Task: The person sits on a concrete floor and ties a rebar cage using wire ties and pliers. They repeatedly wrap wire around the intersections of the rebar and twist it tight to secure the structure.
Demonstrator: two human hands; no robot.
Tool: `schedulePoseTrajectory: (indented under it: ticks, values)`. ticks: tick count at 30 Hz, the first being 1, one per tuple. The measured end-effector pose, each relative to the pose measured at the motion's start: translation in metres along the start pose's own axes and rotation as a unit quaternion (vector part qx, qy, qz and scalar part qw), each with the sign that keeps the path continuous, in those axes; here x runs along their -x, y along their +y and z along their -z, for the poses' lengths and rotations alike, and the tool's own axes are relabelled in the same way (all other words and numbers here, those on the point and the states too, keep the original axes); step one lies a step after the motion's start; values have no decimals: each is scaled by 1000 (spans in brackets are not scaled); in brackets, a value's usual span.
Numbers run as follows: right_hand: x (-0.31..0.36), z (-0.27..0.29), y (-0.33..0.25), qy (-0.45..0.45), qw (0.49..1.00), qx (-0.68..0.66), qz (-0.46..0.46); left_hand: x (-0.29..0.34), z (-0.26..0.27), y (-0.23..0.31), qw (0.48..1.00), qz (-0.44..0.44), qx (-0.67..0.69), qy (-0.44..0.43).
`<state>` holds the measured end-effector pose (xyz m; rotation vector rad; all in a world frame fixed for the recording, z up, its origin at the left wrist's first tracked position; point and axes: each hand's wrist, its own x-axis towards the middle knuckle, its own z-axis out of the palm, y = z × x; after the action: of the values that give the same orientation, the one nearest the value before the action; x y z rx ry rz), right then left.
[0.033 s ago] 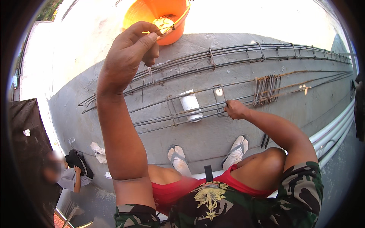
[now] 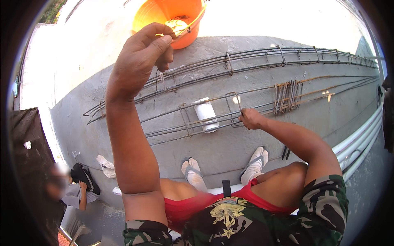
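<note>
My left hand (image 2: 141, 57) is raised at the upper left, its thumb and fingers pinched on thin tie wire (image 2: 155, 91). One dark strand hangs below the palm, while other ends stick out past the fingertips before the bucket. Lower down, my right hand (image 2: 251, 119) is closed round the side of a rectangular steel stirrup (image 2: 238, 101) at the long rebar rods (image 2: 164, 131). Its fingertips are partly hidden. To the left, another stirrup (image 2: 184, 117) stands around the same rods. A white cylinder (image 2: 205, 110) lies beneath the rods between the two stirrups.
Several stirrups (image 2: 288, 96) are bunched on the rods at right. Beyond lies a long rebar cage (image 2: 254, 67). An orange bucket (image 2: 191, 41) stands at the back. White pipes (image 2: 361, 141) run along the right. A person (image 2: 76, 192) is at the lower left.
My right hand has shifted slightly left, and the stirrup in it leans a little further left. My left hand stays nearly in place with the wire.
</note>
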<state>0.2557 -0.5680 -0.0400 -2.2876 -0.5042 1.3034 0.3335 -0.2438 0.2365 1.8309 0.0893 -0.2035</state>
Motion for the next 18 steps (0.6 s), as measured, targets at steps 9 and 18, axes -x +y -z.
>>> schedulePoseTrajectory:
  ticks: [9, 18]
  values:
    - [-22, -44, -47, 55, 996, 25, -59, -2, 40, -37, 992, -51, 116, -12]
    - [-19, -61, -69, 170, 976, 11, -135, -8, 50, -49, 987, -57, 148, -33]
